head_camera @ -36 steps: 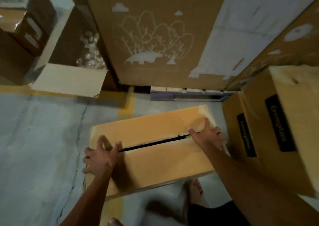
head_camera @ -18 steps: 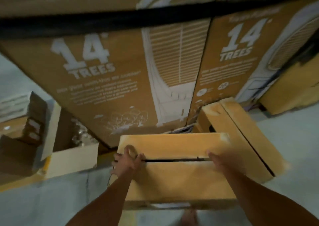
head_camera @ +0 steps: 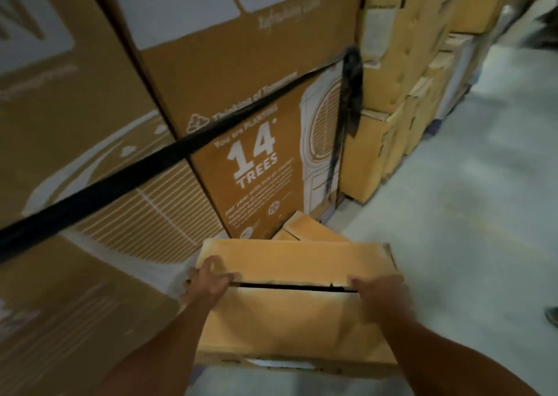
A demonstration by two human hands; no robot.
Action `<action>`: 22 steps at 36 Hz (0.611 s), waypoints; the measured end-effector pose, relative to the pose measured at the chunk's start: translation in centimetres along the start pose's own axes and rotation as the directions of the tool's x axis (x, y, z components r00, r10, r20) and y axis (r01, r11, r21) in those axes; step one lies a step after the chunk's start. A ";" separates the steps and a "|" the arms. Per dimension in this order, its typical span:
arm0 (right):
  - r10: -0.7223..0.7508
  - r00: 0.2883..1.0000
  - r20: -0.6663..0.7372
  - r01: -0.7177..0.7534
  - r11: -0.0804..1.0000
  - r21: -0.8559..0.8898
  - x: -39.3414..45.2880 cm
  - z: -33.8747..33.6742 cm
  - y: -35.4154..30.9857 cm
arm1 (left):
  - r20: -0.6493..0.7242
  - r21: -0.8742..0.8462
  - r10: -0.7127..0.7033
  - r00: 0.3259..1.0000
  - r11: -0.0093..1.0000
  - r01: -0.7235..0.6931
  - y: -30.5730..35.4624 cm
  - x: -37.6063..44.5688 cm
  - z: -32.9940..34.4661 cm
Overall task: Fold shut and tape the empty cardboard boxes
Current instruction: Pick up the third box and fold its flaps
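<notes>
A plain brown cardboard box is held up in front of me, its two top flaps folded down with a dark slit between them. My left hand grips the box's left end, fingers curled into the slit. My right hand grips the right end of the slit the same way. No tape shows on the seam. A second folded box lies on the floor just beyond the held one.
Tall printed cartons bound by a black strap stand close ahead and to the left. More stacked brown boxes line the right side. Grey concrete floor opens to the right, where a shoe shows at the edge.
The box has come up off the floor in both hands and swung to the right. My view rose from the floor to the strapped cartons, and the second box is now behind the held one.
</notes>
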State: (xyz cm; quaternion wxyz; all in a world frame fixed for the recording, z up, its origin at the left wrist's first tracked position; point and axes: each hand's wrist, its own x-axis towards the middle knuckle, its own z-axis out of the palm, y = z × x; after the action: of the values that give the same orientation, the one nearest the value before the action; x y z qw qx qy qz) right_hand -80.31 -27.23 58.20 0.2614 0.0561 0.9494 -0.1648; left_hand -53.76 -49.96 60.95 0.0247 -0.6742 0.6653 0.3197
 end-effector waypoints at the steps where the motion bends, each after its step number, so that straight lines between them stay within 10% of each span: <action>1: 0.024 1.000 -0.002 -0.024 0.999 0.029 0.8 -0.4 0.2 | 0.018 0.004 0.025 1.000 1.000 -0.025 1.4 1.0 0.4; 22: 0.402 0.916 -0.002 -0.370 0.844 0.388 10.3 0.5 0.3 | 0.262 0.102 0.462 0.847 0.860 -0.501 24.3 17.7 10.1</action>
State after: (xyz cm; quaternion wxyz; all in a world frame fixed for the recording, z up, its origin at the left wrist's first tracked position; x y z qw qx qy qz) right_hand -88.90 -26.93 52.44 0.2335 0.3022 0.8786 -0.2868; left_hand -81.54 -63.72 54.20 0.0762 -0.4393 0.8304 0.3343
